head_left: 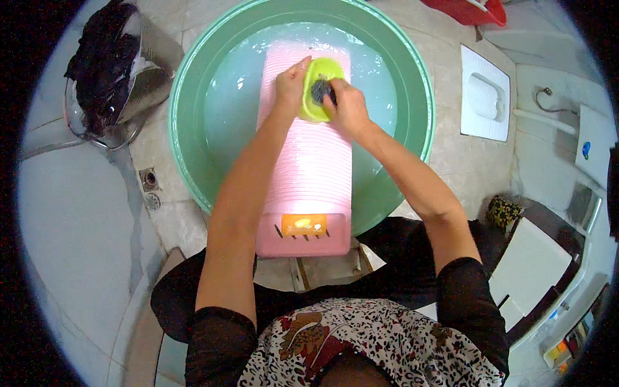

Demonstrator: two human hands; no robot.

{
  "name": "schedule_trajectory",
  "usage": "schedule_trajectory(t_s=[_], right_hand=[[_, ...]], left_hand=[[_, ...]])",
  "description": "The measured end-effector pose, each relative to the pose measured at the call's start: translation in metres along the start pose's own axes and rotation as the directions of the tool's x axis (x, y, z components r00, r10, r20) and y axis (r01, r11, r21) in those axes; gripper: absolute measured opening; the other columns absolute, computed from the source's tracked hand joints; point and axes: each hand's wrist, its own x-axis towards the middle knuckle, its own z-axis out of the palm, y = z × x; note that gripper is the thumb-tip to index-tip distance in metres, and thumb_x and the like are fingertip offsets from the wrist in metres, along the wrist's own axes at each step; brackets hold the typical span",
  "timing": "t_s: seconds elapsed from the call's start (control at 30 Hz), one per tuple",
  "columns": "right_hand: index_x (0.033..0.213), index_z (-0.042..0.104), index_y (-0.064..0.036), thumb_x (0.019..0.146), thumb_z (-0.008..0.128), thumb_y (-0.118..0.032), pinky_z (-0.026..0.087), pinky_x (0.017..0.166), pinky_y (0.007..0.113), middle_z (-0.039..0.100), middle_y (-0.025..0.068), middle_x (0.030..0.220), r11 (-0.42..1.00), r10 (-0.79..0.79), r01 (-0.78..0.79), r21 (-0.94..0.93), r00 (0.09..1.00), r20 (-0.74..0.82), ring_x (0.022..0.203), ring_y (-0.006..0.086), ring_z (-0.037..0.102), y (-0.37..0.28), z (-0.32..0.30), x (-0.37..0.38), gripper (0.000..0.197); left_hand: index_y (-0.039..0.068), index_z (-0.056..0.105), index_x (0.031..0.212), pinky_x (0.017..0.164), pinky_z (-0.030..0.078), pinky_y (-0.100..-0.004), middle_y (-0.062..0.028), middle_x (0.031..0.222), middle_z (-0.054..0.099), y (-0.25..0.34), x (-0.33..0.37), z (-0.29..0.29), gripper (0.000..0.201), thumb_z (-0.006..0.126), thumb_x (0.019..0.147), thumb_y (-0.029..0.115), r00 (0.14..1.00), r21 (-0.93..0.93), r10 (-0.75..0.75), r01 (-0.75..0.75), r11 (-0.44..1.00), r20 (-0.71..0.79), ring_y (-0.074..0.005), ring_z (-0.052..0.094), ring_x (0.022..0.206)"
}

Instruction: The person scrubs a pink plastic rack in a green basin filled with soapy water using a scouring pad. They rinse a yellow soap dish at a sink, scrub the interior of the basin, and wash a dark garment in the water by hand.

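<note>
Work apparently in mid-course: scrubbing of a small yellow-green dish, now over the far part of a pink ridged washboard set in a green tub with pale bluish water. Hard to tell from above whether resting on the ridges or lifted just clear of them. Left hand closed on the dish's left edge, seemingly to steady it; right hand gripping a dark, fuzzy scourer with bent fingers and pressing it into the hollow. Begun, then, but probably not finished, to judge by the scourer in contact with the dish. Impossible to judge the cleanness of the inside, with scourer and fingers covering much of it; underside out of sight too. Likely left: parts of the inner wall, perhaps the outside and a rinse. At the washboard's near end, an orange patch with a pale spot, unclear as soap or decoration. Off to the left, outside the tub, a metal bucket heaped with dark cloth, well apart from both hands and seemingly untouched by this scrubbing.
</note>
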Motion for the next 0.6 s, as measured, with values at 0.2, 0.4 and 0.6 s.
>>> schedule_trajectory(t_s=[0.2, 0.4, 0.6], right_hand=[[0.08, 0.051, 0.0033, 0.073, 0.06, -0.015, 0.045, 0.064, 0.045, 0.057, 0.0235, 0.077, 0.952, 0.297, -0.3, 0.053, 0.874, -0.385, 0.07, 0.0392, 0.056, -0.014, 0.015, 0.03, 0.022], [0.086, 0.054, 0.0023, 0.07, 0.062, -0.01, 0.046, 0.061, 0.042, 0.058, 0.0221, 0.073, 0.988, 0.046, -0.02, 0.151, 0.984, -0.172, 0.067, 0.0379, 0.057, -0.036, -0.006, -0.012, 0.021], [0.084, 0.053, 0.0017, 0.073, 0.057, -0.013, 0.046, 0.064, 0.044, 0.057, 0.021, 0.08, 0.97, 0.207, -0.239, -0.034, 0.896, -0.392, 0.071, 0.0376, 0.058, -0.016, -0.007, 0.028, 0.019]], left_hand=[[-0.002, 0.055, 0.111, 0.076, 0.048, -0.0254, -0.0093, 0.101, 0.06, -0.003, -0.003, 0.009, 0.028, 0.044, 0.09, 0.013, 0.999, -0.134, 0.053, -0.053, 0.99, -0.003, -0.0148, 0.058, 0.087], [-0.001, 0.058, 0.108, 0.077, 0.046, -0.0253, -0.0083, 0.102, 0.061, 0.027, -0.016, -0.004, 0.028, 0.045, 0.09, 0.016, 0.974, 0.034, 0.216, -0.218, 0.975, 0.072, -0.013, 0.057, 0.086], [-0.002, 0.06, 0.105, 0.072, 0.046, -0.0239, -0.0063, 0.097, 0.062, 0.007, -0.009, 0.008, 0.025, 0.048, 0.089, 0.013, 0.948, 0.074, 0.305, -0.311, 0.948, 0.087, -0.012, 0.057, 0.081]])
